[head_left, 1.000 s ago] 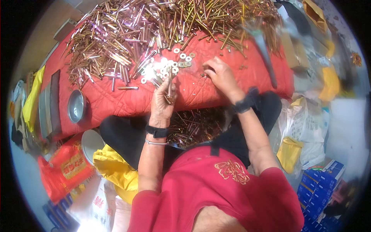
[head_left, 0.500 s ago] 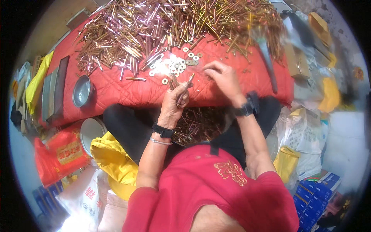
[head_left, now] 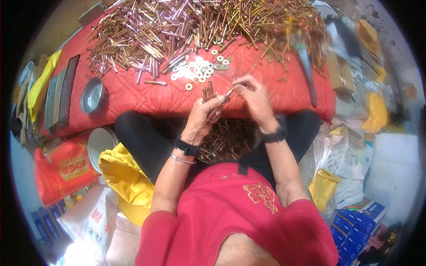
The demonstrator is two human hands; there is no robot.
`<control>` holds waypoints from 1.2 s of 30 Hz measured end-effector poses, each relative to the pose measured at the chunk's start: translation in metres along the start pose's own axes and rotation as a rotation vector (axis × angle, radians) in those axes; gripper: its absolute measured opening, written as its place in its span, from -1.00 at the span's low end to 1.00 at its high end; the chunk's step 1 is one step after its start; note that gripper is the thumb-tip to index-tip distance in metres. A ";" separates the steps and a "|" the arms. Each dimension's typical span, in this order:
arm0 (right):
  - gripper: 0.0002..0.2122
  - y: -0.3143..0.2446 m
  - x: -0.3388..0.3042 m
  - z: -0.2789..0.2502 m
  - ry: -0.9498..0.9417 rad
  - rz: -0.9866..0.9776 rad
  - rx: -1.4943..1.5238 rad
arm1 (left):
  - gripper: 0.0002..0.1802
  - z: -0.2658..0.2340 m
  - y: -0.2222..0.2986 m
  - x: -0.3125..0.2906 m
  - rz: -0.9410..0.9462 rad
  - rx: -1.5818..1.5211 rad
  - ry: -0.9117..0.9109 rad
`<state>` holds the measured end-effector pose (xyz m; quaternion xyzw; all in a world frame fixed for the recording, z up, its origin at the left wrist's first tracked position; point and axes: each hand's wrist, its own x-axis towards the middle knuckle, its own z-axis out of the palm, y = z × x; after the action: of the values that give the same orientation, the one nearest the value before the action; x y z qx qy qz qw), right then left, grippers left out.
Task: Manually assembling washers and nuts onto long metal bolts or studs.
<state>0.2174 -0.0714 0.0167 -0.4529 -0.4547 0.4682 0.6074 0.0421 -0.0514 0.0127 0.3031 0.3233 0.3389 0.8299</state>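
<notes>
We grip a few long copper-coloured metal bolts in our L hand, fingers curled round them, w/ one slanting up to the R. Our R hand pinches that slanting bolt's tip b/w thumb & index. All this is over the near edge of the red quilted cloth; flat round silvery washers lie just beyond, big bolt heap behind, round grey metal bowl well to L.

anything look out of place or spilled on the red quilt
Nothing clearly spilled or damaged. Slightly odd: one washer lies apart, on the near side of the washer cluster, and a lone bolt lies just off the main bolt pile.
</notes>
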 end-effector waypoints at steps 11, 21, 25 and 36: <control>-0.84 -0.017 0.007 -0.022 -0.302 -0.088 -0.735 | -0.80 -0.004 0.009 -0.001 -0.043 0.211 -0.058; -0.78 -0.008 0.003 -0.002 -0.137 -0.265 -0.581 | -0.83 -0.007 0.007 -0.001 -0.074 0.140 -0.057; -0.71 -0.017 0.004 0.002 -0.185 -0.138 -0.642 | -0.79 -0.005 0.006 -0.003 -0.072 0.140 -0.068; -0.69 -0.022 0.004 0.001 -0.188 -0.067 -0.568 | -0.82 -0.011 0.007 -0.002 -0.092 0.156 -0.082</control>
<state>0.2201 -0.0705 0.0385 -0.5441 -0.6366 0.3416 0.4266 0.0302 -0.0461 0.0118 0.3652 0.3281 0.2617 0.8309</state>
